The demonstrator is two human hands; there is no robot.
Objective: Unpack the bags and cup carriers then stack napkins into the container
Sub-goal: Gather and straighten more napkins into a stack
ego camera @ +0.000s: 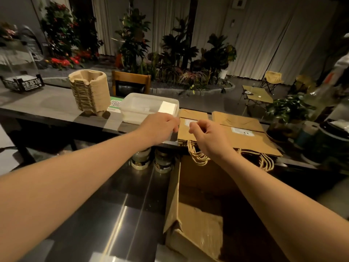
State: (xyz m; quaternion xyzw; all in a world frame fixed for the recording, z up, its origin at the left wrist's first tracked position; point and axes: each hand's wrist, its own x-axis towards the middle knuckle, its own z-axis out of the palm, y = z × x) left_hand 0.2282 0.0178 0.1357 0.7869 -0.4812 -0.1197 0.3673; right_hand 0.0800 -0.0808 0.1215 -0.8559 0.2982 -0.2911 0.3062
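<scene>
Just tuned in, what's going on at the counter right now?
A person is working at the counter with both hands raised and holding nothing. The left hand is at the near edge of the clear plastic container; the right hand hovers over the flat stacks of paper bags. The stack of cup carriers stands to the left. A cardboard box sits open below.

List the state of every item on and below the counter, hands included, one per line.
Stack of moulded brown pulp cup carriers: nested, upright on the counter.
Translucent plastic container: open, white napkins at its right end.
Flat brown paper bags with twine handles: stacked flat, handles overhanging the edge.
Brown cardboard box: open, flaps up.
Left hand: curled at the container's near rim.
Right hand: fingers pinched above the bags.
</scene>
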